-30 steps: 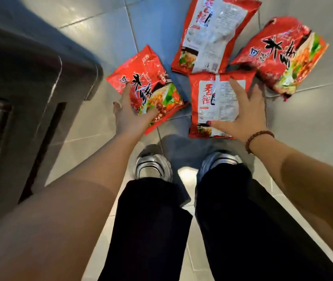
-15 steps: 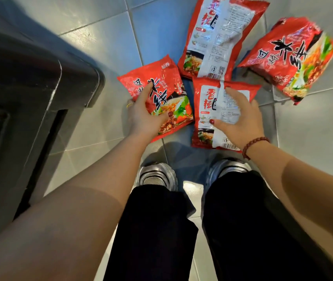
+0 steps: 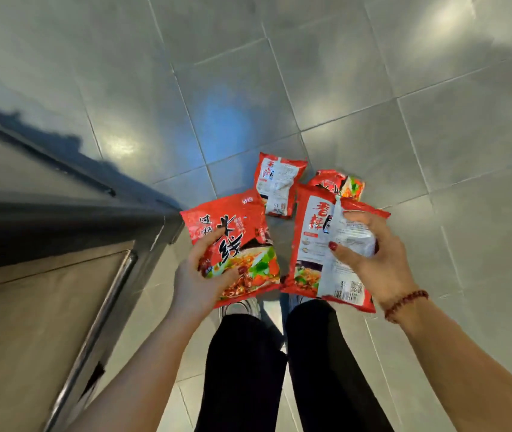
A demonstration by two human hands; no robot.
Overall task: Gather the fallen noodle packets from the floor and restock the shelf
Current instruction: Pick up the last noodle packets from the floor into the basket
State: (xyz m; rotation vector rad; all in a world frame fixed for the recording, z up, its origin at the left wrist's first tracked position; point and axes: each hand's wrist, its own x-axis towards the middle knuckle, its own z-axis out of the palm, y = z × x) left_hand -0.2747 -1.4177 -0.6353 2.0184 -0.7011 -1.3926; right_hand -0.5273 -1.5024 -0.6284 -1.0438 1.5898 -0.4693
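Note:
My left hand (image 3: 197, 275) grips a red noodle packet (image 3: 236, 241), picture side up, lifted off the floor. My right hand (image 3: 373, 257) grips a second red packet (image 3: 314, 244) with its white label side up, also raised. Two more red packets lie on the grey tiled floor beyond them: one label side up (image 3: 276, 182), and one picture side up (image 3: 338, 183) partly hidden behind the packet in my right hand.
A metal shelf unit (image 3: 61, 244) with a rail along its edge stands at my left. My legs in black trousers (image 3: 279, 369) and my shoes (image 3: 242, 307) are below the hands. Grey floor tiles (image 3: 373, 88) stretch ahead and to the right.
Both hands closed on the packets they were touching and lifted them off the floor. The view rose, so the two remaining packets now look smaller and farther away.

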